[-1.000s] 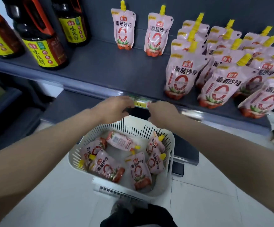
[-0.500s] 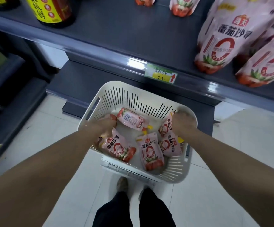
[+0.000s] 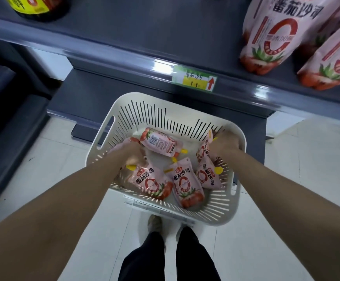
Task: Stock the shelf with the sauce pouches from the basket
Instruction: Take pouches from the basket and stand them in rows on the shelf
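Observation:
A white slotted basket (image 3: 166, 105) stands on the floor below the shelf and holds several pink sauce pouches with yellow caps. Both my hands are down inside it. My left hand (image 3: 131, 154) is curled over a pouch (image 3: 122, 144) at the basket's left side, which it mostly hides. My right hand (image 3: 226, 141) grips the top of a pouch (image 3: 204, 148) against the right wall. Loose pouches lie between them: one face down (image 3: 161, 144), two face up (image 3: 152, 182) (image 3: 186, 184). The dark grey shelf (image 3: 144, 37) above carries standing pouches (image 3: 274, 35) at its right.
A green and yellow price tag (image 3: 194, 78) sits on the shelf's front rail. A dark sauce bottle (image 3: 35, 7) stands at the shelf's far left. A lower shelf (image 3: 104, 92) juts out just behind the basket. My shoes (image 3: 154, 225) are on the white tiled floor.
Both hands dropped from the shelf's edge into the basket and closed on pouches at its left and right sides. The view tilted down and moved closer.

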